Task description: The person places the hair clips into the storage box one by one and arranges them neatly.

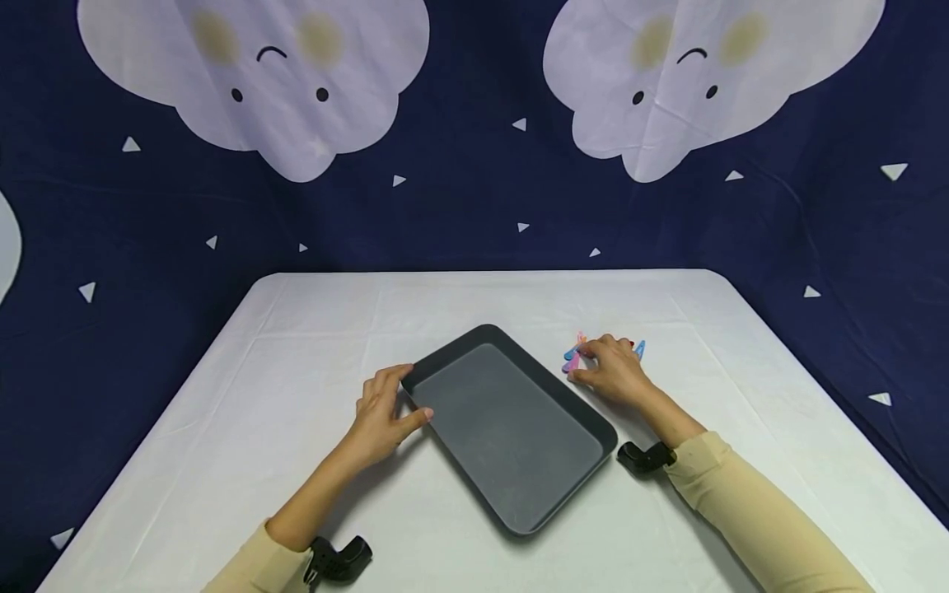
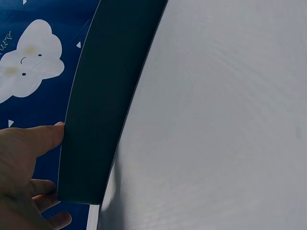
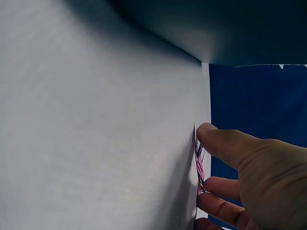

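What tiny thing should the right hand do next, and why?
Maybe the right hand should gently pinch one of the small colorful pieces, because they lie right beside it, while the left hand touches the gray tray near a corner.

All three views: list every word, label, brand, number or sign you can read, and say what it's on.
No text can be read.
Lettering on the blue backdrop, beside a cloud in the left wrist view: too small and blurred.
Tray: no text visible.
Small coloured clips: nothing legible.
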Demonstrator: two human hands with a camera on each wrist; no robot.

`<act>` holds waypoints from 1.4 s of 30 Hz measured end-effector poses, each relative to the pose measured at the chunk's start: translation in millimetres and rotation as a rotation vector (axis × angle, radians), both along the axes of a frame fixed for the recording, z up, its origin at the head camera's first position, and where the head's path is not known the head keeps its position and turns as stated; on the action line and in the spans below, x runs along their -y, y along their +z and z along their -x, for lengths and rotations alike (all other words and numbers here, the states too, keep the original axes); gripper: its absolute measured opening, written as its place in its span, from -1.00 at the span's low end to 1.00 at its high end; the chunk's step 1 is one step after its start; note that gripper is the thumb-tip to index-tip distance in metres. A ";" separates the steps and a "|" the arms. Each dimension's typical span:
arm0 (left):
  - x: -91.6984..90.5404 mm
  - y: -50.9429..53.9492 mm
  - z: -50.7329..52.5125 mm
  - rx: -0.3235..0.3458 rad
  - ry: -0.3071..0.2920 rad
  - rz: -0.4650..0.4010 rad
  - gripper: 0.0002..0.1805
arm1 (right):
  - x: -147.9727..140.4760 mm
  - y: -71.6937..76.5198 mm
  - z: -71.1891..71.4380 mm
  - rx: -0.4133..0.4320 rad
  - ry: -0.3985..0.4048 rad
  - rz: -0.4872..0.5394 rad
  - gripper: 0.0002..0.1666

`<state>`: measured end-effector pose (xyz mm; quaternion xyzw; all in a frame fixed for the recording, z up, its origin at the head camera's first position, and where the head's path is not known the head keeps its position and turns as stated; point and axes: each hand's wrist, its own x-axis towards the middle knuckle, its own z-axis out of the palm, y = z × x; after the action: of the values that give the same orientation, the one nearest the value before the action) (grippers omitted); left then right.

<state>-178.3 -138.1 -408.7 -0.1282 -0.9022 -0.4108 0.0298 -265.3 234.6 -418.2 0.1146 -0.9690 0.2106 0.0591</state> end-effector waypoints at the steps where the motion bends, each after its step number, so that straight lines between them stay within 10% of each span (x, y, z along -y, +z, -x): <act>1: -0.1 0.0 -0.1 0.005 -0.002 -0.003 -0.17 | 0.0 -0.2 0.5 0.000 -0.001 -0.002 -0.40; 27: 0.6 1.6 -0.7 0.061 -0.018 0.015 -0.13 | 0.7 -2.2 3.9 -0.016 -0.006 0.004 -0.44; 42: -1.5 3.9 -2.0 0.069 -0.025 0.040 -0.14 | 0.0 28.2 -10.1 -0.017 0.018 0.103 -0.41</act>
<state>-176.3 -136.6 -404.8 -0.1256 -0.9091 -0.3971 -0.0092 -255.2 234.6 -390.0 0.1220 -0.9552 0.2600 0.0713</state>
